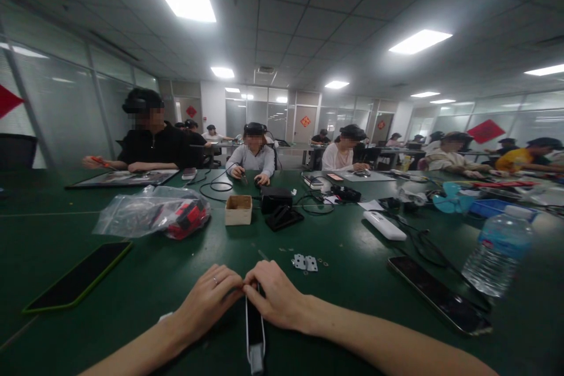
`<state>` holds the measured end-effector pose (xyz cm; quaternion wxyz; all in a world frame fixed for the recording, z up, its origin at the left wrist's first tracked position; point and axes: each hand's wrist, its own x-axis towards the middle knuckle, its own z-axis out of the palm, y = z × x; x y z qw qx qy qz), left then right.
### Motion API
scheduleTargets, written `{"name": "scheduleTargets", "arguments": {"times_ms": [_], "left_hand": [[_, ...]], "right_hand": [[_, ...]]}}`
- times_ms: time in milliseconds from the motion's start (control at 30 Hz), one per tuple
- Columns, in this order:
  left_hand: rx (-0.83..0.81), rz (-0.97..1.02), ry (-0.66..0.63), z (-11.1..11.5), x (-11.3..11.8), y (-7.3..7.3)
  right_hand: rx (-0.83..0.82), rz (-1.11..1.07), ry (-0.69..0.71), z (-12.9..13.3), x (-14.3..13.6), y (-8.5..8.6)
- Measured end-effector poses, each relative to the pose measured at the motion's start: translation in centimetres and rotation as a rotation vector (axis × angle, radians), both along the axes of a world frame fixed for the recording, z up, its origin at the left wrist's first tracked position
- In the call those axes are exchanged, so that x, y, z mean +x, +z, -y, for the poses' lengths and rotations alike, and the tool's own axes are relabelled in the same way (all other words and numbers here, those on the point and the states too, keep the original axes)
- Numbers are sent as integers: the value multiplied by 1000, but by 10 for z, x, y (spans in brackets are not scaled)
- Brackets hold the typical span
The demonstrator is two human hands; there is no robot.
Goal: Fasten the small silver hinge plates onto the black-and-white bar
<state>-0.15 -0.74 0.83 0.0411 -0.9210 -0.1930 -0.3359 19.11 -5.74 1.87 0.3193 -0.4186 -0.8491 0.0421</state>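
Left hand (214,294) and right hand (273,294) pinch a white-edged strip's (255,332) far end, bare table (291,355) beside it.

The left forearm (141,345) and the right forearm (365,332) are bared and angled inward from the lower corners. The left hand (208,298) and the right hand (277,295) are brought together at the fingertips, with the backs turned upward. The fingers of both are bent; the right thumb is pointed toward the left hand.
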Motion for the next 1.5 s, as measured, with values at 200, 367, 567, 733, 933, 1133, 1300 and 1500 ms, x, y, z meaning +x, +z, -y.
{"name": "scheduleTargets", "arguments": {"times_ms": [200,367,567,733,933,1133,1300,1500], "left_hand": [[0,44,-7,-7,0,-9],[-77,86,2,-11,-2,-11],[-303,19,58,-5,-6,1],[-412,-42,107,-3,-6,7],[-502,-87,113,-4,-2,11],[-540,-103,122,0,-3,17],[-582,-113,138,1,-2,17],[-681,-75,125,0,-1,15]], "right_hand": [[8,16,-29,1,-2,2],[134,91,-66,-6,13,-1],[33,72,-201,-8,37,-6],[-48,131,-162,-5,37,-3],[-100,166,-135,-4,36,1],[-106,153,-120,-6,37,-2],[-156,146,-126,-7,37,-3],[-173,132,-112,-4,37,0]]}}
